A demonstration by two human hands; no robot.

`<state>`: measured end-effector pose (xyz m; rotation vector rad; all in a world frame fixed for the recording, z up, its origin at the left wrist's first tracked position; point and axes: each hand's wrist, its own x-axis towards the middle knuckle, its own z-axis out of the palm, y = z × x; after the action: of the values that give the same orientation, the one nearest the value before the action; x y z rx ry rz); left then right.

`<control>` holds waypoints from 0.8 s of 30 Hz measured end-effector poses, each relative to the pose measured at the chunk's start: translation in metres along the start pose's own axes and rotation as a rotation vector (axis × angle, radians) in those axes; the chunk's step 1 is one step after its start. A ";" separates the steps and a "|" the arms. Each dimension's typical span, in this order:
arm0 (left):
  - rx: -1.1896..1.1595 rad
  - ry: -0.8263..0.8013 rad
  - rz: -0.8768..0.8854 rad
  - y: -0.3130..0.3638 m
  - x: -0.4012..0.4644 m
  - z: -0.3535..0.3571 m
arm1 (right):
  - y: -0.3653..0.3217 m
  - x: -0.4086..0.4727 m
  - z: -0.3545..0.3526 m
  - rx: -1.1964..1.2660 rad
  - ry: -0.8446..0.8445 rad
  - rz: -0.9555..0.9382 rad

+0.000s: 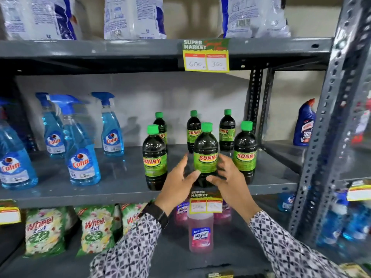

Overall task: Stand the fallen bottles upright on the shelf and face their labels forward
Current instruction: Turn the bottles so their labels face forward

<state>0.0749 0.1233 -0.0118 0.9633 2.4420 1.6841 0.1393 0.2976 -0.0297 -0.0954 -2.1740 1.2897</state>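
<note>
Six dark Sunny bottles with green caps stand upright on the grey middle shelf [120, 189]. The front middle bottle [205, 149] shows its label forward. My left hand [178, 181] is on its left with fingers spread upward and the thumb tip at the bottle's lower part. My right hand [230, 179] is on its right, thumb at the base, fingers blurred beside the label. Neither hand wraps the bottle. Front left bottle [154, 159] and front right bottle [245, 153] stand close by. Three more [193, 129] stand behind them.
Blue Colin spray bottles [82, 149] fill the shelf's left half. A price tag [205, 56] hangs from the shelf above. A perforated steel post [329, 137] rises at the right. Below are Wheel packs [44, 229] and a pink Lizol bottle [200, 233].
</note>
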 end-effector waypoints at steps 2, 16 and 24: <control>0.042 -0.010 0.057 -0.001 0.002 0.008 | 0.002 0.002 -0.002 -0.002 -0.006 -0.025; 0.041 0.107 0.114 -0.002 -0.007 0.029 | 0.005 -0.008 -0.013 0.051 -0.030 -0.124; -0.023 0.504 0.189 0.049 -0.051 0.079 | 0.029 -0.027 -0.080 -0.066 0.410 -0.208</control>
<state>0.1673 0.1749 -0.0188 0.8756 2.6789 2.2513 0.1971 0.3656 -0.0378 -0.1424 -1.8216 0.9826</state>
